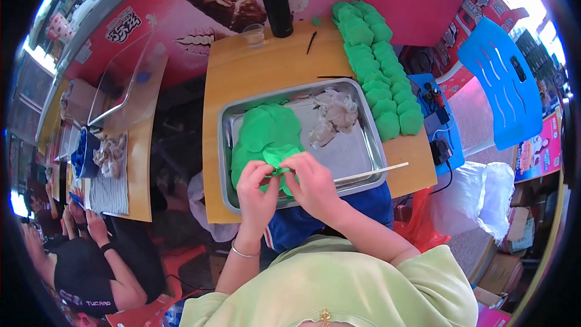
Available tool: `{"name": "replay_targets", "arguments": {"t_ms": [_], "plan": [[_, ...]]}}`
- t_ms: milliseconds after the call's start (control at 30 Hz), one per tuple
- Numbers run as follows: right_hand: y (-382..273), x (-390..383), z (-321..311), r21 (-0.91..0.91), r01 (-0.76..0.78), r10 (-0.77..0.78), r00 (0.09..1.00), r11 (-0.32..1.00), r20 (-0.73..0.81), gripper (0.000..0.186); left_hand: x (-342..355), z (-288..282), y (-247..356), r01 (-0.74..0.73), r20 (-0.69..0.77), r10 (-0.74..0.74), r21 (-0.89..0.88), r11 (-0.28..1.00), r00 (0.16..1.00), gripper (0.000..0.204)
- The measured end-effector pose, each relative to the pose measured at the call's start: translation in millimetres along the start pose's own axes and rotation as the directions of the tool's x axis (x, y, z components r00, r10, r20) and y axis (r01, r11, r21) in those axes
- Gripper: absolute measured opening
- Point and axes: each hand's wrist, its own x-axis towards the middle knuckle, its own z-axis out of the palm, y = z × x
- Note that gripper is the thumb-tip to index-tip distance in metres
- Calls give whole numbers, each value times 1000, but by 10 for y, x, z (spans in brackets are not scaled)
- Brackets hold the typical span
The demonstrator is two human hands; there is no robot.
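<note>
My left hand (256, 186) and my right hand (311, 186) meet over the near edge of a metal tray (225, 126). Between their fingertips they pinch a small, thin green petal-like piece (275, 156); its folded lower part is mostly covered by the fingers. Just beyond, a loose pile of similar flat green pieces (266, 127) fills the tray's left side. A crumpled, translucent plastic bag (334, 115) lies in the right half. Across the tray's near right rim rests a thin pale stick (378, 171), its end sticking out to the right.
Overlapping green pieces (372, 63) form two long rows along the table's right edge. A black bottle (276, 6) and a clear cup (254, 35) stand at the back. To the right is a blue chair (505, 85). Another person (91, 272) works at the left table.
</note>
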Motion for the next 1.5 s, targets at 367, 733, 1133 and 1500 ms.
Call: {"name": "replay_targets", "arguments": {"t_ms": [367,733,1133,1500], "plan": [[-40,-46,15,167,-53,62,997,984,-47,37,-49,-49,-74,410,302,-279,-611,678,912,5],[-82,38,28,92,-127,127,992,988,6,34,-36,3,-40,331,217,-260,-757,563,941,2],[-57,72,5,346,-428,395,904,835,167,15,16,11,-96,-97,-12,97,-31,995,995,16],[-10,163,-60,601,-566,405,824,565,395,9,26,-4,-76,177,-4,-187,-293,939,982,9]]}}
